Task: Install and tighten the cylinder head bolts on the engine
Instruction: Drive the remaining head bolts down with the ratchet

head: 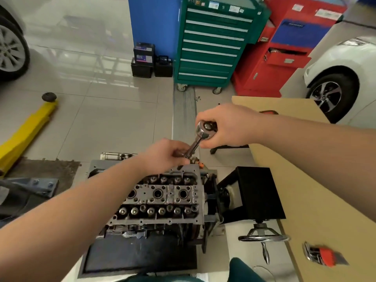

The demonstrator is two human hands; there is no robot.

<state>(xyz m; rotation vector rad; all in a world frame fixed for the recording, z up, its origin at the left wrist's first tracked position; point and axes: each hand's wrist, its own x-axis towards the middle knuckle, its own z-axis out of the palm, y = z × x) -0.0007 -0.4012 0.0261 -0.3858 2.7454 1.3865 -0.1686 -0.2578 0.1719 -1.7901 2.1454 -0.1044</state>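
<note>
At nine o'clock a yellow steel lift arm (24, 131) with a black rubber pad lies across the pale tiled floor, and a grey alloy car wheel (10, 49) is seen at ten o'clock. Below centre, at six o'clock, the grey bare-metal cylinder head (160, 198) is mounted on a dark engine stand (140, 255), its valve rows and three round wells facing up. The left hand (164, 155) is held just above the far edge of the head, its fingers curled round the lower end of a chrome ratchet wrench (200, 138); whatever sits under the tool there is hidden by the fingers. The right hand (230, 127), at centre, is wrapped round the wrench's round head. At twelve o'clock a green steel drawer cabinet (211, 43) on castors stands between a blue cabinet (152, 23) and a red tool trolley (284, 58), with black car batteries (151, 62) on the floor before the blue one. At three o'clock a sheet of brown cardboard (305, 180) covers a bench beside the stand's black box (256, 192) and chrome handwheel (263, 238); an orange-handled tool (323, 256) lies on it at five o'clock. A white car (345, 78) is parked at two o'clock.
</note>
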